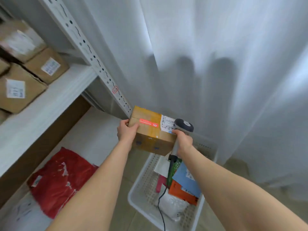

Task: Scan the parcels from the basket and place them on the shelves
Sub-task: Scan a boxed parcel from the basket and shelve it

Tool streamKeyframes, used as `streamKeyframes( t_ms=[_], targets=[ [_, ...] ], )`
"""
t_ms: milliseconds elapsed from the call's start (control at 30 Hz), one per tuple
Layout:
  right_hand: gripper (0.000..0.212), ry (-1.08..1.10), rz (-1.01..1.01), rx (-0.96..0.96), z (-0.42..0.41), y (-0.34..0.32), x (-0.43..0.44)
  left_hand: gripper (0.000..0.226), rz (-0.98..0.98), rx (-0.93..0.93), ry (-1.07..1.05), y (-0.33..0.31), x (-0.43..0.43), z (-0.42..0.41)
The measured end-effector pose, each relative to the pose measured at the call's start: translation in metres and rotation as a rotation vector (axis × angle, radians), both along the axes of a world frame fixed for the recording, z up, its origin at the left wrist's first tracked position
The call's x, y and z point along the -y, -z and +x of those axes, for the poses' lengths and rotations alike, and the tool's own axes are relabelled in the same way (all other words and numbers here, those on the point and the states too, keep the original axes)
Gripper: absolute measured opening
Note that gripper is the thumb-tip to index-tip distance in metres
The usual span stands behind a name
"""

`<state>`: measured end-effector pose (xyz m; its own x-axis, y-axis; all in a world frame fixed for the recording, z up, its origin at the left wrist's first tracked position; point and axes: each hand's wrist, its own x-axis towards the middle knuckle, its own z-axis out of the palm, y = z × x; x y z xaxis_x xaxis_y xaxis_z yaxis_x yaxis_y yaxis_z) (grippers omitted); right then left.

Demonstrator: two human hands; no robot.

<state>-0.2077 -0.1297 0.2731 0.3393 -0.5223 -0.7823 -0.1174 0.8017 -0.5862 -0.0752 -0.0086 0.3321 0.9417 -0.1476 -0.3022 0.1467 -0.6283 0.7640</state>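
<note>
The box (150, 136) is held in the air above the basket (143, 180), just beside the shelf post (106, 75). Its left end is gripped by the left hand (126, 132), thumb laid on top, fingers apparently curled round the far edge. The scanner (184, 125) is clasped by its handle in the right hand (183, 142), fingers wrapped closed, its head set by the box's white label (166, 122). Flat parcels (185, 180) are seen in the basket.
</note>
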Motion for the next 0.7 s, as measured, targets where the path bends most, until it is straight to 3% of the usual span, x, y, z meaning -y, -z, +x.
streamKeyframes(
  t_ms=[100, 200, 367, 433, 500, 567, 700],
  targets=[
    [0.019, -0.049, -0.019, 0.045, -0.013, -0.053, -0.013, 0.036, -0.074, -0.017, -0.062, -0.053, -0.023, -0.017],
    [0.015, -0.090, -0.034, 0.105, -0.029, -0.095, -0.021, 0.039, -0.140, -0.030, -0.136, -0.097, -0.045, -0.041],
    [0.020, -0.178, -0.103, 0.168, -0.063, -0.141, -0.032, 0.067, -0.236, -0.078, -0.170, -0.142, -0.077, -0.089],
    [0.021, -0.188, -0.111, 0.216, -0.077, -0.161, -0.038, 0.059, -0.299, -0.093, -0.202, -0.159, -0.088, -0.110],
    [0.038, -0.219, -0.126, 0.270, -0.092, -0.179, -0.044, 0.048, -0.340, -0.086, -0.236, -0.175, -0.100, -0.128],
    [0.044, -0.231, -0.136, 0.333, -0.105, -0.193, -0.051, 0.050, -0.369, -0.082, -0.253, -0.188, -0.111, -0.141],
    [0.020, -0.270, -0.189, 0.405, -0.127, -0.218, -0.062, 0.064, -0.430, -0.184, -0.304, -0.216, -0.132, -0.165]
  ],
)
